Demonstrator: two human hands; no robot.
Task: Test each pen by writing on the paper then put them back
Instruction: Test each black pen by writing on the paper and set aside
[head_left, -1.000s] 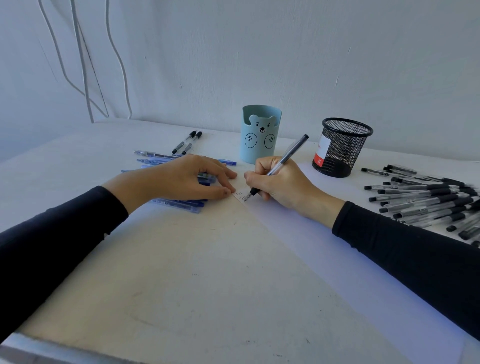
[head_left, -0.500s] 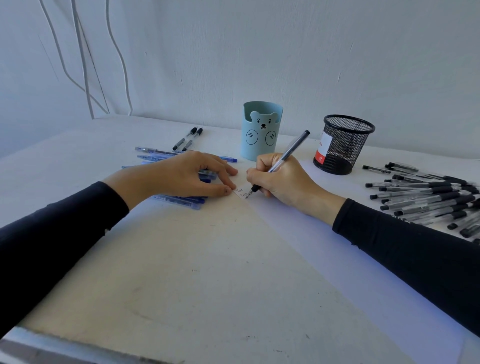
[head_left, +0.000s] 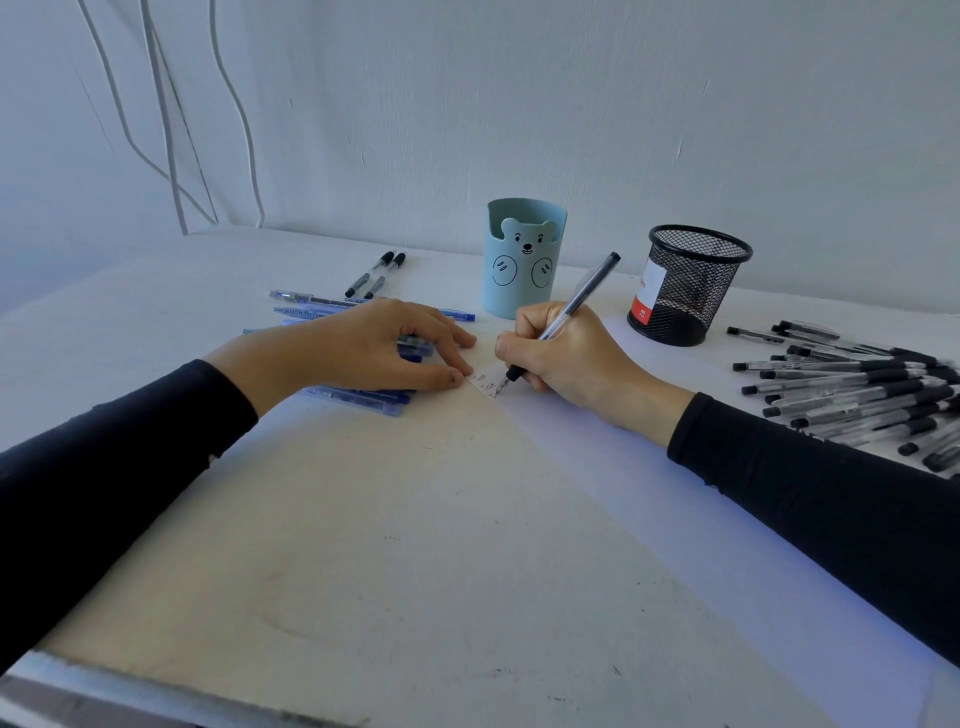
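At table (head_left: 363, 519) centre I see little change: right hand (head_left: 569, 356) still grips clear pen (head_left: 588, 290), nib on paper (head_left: 623, 467) below two "Test" lines; left hand (head_left: 374, 348), fingers relaxed, keeps pressing its corner.

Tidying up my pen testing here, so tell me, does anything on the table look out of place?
Two black pens lie by the blue pens on the left, apart from the black pile on the right. Nothing looks spilled or damaged.

White cables (head_left: 162, 111) hang down the wall (head_left: 571, 104) at 11 o'clock, behind the pale, scuffed surface (head_left: 415, 571).
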